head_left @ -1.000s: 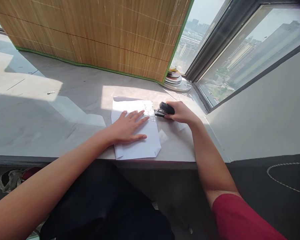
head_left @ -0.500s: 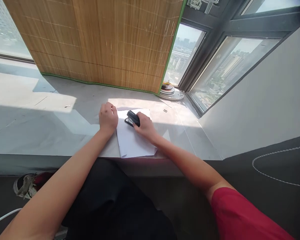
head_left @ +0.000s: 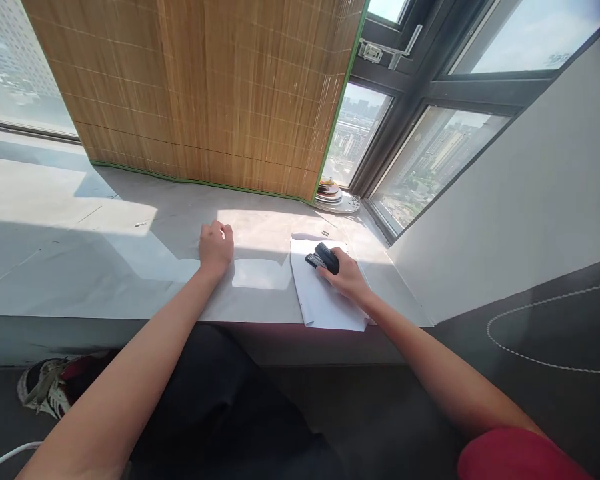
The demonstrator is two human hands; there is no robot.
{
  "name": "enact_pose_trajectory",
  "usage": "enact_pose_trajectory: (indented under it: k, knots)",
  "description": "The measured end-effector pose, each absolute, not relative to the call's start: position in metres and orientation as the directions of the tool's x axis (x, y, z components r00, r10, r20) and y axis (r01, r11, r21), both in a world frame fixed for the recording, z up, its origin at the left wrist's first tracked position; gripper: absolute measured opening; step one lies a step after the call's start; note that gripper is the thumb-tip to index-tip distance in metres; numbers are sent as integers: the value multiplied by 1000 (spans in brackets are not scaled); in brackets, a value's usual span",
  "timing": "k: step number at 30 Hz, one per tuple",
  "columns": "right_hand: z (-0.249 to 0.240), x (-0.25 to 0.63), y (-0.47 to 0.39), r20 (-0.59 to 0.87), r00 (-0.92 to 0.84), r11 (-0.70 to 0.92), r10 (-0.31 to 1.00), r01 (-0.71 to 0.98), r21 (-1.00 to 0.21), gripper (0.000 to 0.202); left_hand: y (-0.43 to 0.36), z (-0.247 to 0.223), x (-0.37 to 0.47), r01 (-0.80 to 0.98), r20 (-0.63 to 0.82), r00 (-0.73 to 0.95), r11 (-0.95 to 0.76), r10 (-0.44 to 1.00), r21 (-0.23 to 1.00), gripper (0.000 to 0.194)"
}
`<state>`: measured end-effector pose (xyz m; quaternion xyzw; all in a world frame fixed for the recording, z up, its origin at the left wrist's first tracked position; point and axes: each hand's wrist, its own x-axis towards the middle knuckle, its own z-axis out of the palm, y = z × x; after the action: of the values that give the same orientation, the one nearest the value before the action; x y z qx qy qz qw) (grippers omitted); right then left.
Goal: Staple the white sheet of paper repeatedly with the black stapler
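- Stapler point(head_left: 324, 257): over upper part of paper point(head_left: 314, 297); can't tell if touching.
- Right hand point(head_left: 346, 272): grip clamped on stapler.
- Paper: flat on sill point(head_left: 260, 303), near edge at sill's front.
- Left hand point(head_left: 217, 247): grip curled together, well left of paper.
- Plates point(head_left: 336, 200): stacked in window corner, beside blind point(head_left: 205, 100).

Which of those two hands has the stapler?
The right hand: its fingers grip the stapler over the paper. The left hand is curled, well apart from both.
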<state>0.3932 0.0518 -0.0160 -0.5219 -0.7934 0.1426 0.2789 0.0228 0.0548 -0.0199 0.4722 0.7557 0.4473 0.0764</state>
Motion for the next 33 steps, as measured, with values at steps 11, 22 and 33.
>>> enact_pose_trajectory:
  k: [11, 22, 33]
  knots:
    - [-28, 369, 171, 38, -491, 483, 870, 838, -253, 67, 41, 2, -4, 674, 415, -594, 144, 689, 725, 36]
    - [-26, 173, 164, -48, -607, 555, 793, 753, -352, 73, 28, 13, -33, 590, 521, -778, 123, 352, 798, 31]
    - [-18, 68, 140, 207, -745, 763, 634, 560, -323, 61, 26, 18, -31, 519, 471, -832, 114, 294, 847, 33]
